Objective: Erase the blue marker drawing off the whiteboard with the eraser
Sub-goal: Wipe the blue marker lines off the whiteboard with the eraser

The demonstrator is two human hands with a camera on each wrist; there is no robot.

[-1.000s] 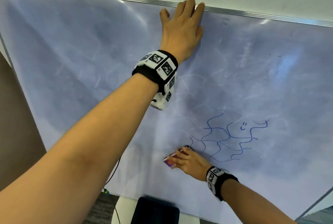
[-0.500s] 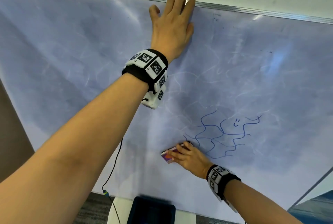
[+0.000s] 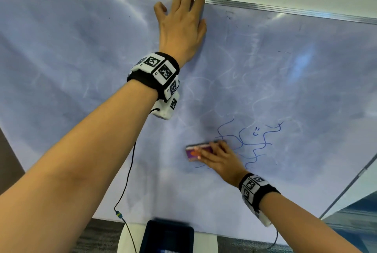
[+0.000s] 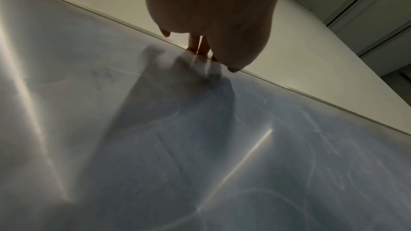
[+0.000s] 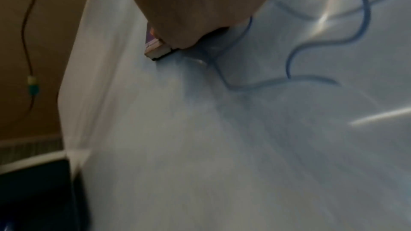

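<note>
Right hand (image 3: pixel 219 156), gripping the eraser (image 3: pixel 199 149), has swiped up into the drawing (image 3: pixel 251 142); left hand (image 3: pixel 181 28) flat. Barely started.

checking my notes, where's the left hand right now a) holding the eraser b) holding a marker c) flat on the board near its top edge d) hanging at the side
c: the left hand lies flat on the whiteboard, fingertips at its top frame.

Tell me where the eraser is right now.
In the head view the eraser sits low and centre on the whiteboard, pressed flat under the right hand, at the left edge of the blue marker drawing.
</note>
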